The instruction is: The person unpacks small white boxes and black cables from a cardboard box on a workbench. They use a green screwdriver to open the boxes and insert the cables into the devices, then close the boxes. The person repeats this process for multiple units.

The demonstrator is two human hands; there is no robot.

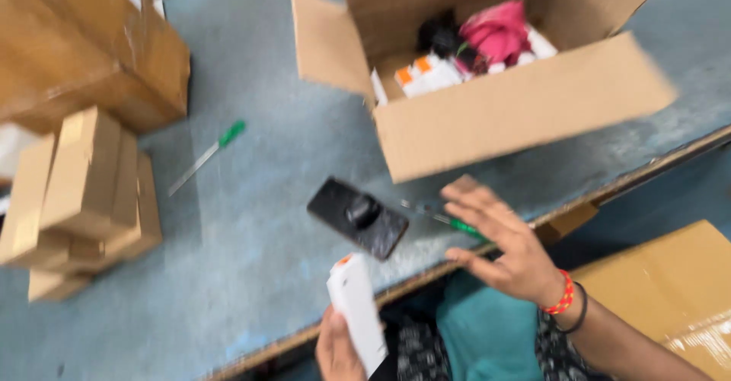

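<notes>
My left hand (337,348) grips a small white box (356,312) with an orange end, held upright just off the table's near edge. My right hand (499,240) hovers with fingers spread over the table edge, above a green-handled tool (449,222) lying there; it holds nothing. A flat black rectangular device (358,217) with a round knob lies on the grey-blue table (251,198) between the two hands. The picture is blurred by motion.
An open cardboard box (502,114) holds white-and-orange packs, something pink and something black. Small closed cartons (80,198) are stacked at left, a larger carton (91,46) behind them. A green-handled blade (207,155) lies mid-table. Another carton (670,290) sits low right.
</notes>
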